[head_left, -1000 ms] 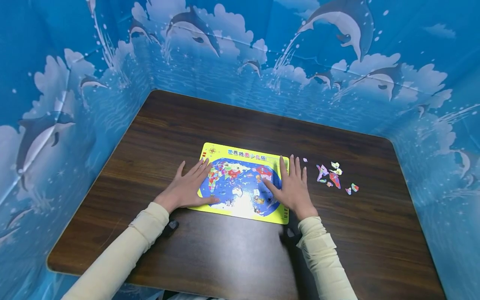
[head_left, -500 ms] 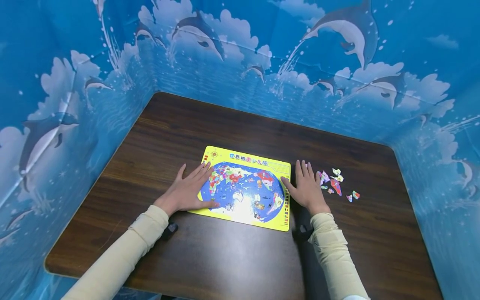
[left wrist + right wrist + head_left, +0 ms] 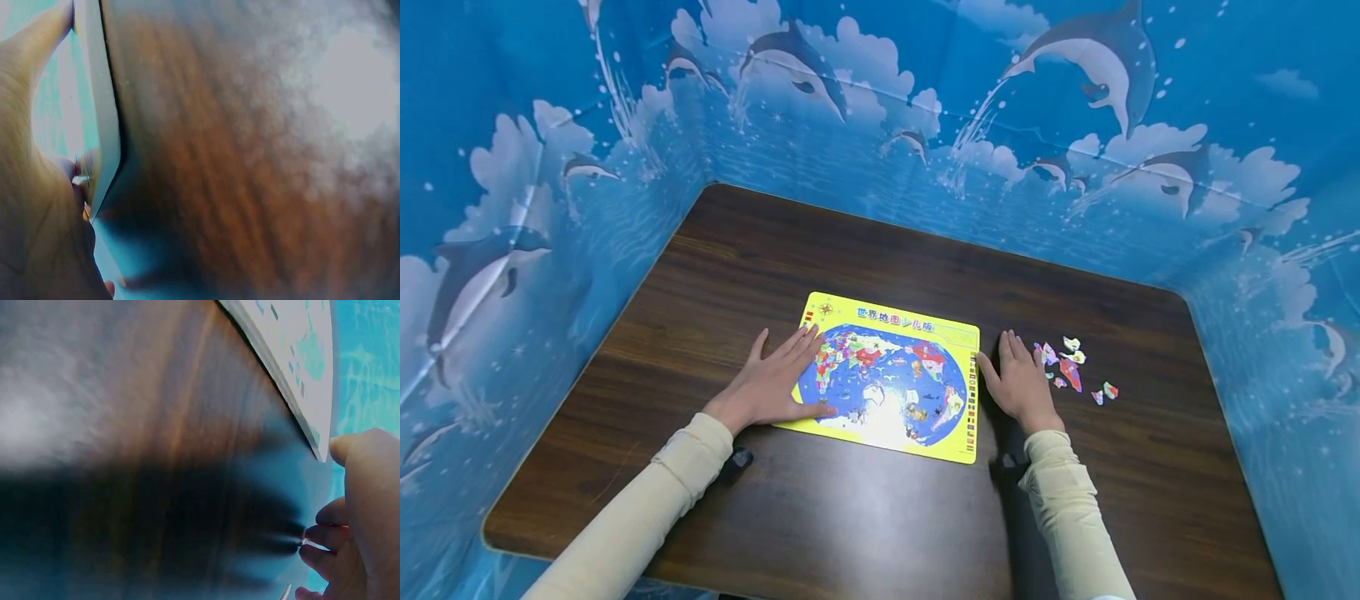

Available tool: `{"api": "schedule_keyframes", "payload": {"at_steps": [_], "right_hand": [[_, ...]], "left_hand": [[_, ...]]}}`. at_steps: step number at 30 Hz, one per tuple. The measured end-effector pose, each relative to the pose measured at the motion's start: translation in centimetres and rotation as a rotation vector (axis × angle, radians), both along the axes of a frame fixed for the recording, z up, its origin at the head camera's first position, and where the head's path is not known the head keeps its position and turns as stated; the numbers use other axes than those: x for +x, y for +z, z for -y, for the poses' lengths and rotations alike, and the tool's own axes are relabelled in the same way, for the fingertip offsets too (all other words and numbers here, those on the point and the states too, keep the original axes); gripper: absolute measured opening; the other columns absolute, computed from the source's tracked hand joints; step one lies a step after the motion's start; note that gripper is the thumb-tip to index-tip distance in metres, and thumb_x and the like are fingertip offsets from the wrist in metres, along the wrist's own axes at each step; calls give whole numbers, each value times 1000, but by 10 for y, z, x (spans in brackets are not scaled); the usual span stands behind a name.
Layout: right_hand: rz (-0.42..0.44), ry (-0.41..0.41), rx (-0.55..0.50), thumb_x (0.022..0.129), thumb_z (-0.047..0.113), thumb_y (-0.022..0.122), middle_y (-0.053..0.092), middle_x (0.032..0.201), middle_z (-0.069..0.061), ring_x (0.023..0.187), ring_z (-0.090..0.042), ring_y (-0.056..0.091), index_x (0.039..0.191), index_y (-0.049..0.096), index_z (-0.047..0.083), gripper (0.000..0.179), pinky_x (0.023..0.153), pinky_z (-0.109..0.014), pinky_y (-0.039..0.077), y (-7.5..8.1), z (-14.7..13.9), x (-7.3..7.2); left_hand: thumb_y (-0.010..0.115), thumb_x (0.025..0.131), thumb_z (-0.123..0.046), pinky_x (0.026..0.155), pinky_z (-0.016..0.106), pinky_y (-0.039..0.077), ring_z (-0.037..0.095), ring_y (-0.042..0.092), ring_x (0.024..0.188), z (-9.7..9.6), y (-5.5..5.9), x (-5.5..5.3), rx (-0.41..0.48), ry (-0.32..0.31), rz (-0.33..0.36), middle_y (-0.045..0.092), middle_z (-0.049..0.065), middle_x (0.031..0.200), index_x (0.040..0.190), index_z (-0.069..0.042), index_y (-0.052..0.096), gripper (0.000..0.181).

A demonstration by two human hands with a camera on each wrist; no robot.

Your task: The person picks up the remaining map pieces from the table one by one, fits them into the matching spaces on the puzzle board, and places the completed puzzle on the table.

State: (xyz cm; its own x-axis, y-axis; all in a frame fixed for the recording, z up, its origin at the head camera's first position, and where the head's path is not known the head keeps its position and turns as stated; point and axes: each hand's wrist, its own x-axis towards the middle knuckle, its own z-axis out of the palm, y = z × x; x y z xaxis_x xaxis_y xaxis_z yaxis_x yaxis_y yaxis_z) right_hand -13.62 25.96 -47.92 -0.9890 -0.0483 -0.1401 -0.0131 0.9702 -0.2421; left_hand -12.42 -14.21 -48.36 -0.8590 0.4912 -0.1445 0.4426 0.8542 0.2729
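Observation:
A yellow-bordered world map puzzle board [image 3: 955, 337] lies flat in the middle of the table. My left hand [image 3: 767, 385] rests on its left side, fingers spread and thumb along the lower edge. In the left wrist view, that hand [image 3: 31, 175] lies over the board's pale edge [image 3: 107, 106]. Just off the right side is my right hand [image 3: 1021, 385], fingers straight and thumb pointing at the board's edge. Several small coloured puzzle pieces [image 3: 1071, 375] lie right of its fingers. In the right wrist view, a thin sliver [image 3: 303, 535] shows by the fingertips of the right hand [image 3: 359, 531].
The dark wooden table [image 3: 850, 533] has rounded corners and reflects light near the front. A blue dolphin-print cloth [image 3: 880, 125] hangs around its back and sides. A small black object [image 3: 742, 457] sits under the left wrist.
My right hand has slid off the board to the right, to the table beside the loose pieces, and now covers where a small piece lay. My left hand has stayed on the board.

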Motion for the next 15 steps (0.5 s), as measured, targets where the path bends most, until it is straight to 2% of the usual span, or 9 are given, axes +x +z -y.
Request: {"api": "schedule_keyframes", "payload": {"at_steps": [6,10,12,15], "right_hand": [[-10,24,4,104,37,38,24,156,-22,144,-37,22,151,24,-4,63,116,-57,10,6,6,10],[-51,55,16,103,25,42,32,153,-22,141,-37,29,148,31,-4,55,113,-60,15,9,7,17],[-90,59,0,101,19,45,37,150,-22,139,-37,34,147,35,-4,52,112,-61,17,10,5,18],[-207,30,-54,97,10,51,48,141,-24,130,-40,45,141,44,-5,48,108,-60,29,10,-2,18]], "left_hand": [[45,74,-86,110,65,-7,21,3,149,1,2,-1,-12,5,17,7,2,163,157,-18,14,112],[47,74,-84,110,66,-7,22,4,149,1,2,-1,-1,7,16,9,2,163,157,-17,15,111],[48,74,-83,110,66,-6,22,4,149,0,3,-1,5,8,18,9,2,163,157,-17,16,111],[48,75,-83,110,66,-6,22,4,149,-2,3,-1,3,4,19,9,2,163,157,-17,16,110]]}}
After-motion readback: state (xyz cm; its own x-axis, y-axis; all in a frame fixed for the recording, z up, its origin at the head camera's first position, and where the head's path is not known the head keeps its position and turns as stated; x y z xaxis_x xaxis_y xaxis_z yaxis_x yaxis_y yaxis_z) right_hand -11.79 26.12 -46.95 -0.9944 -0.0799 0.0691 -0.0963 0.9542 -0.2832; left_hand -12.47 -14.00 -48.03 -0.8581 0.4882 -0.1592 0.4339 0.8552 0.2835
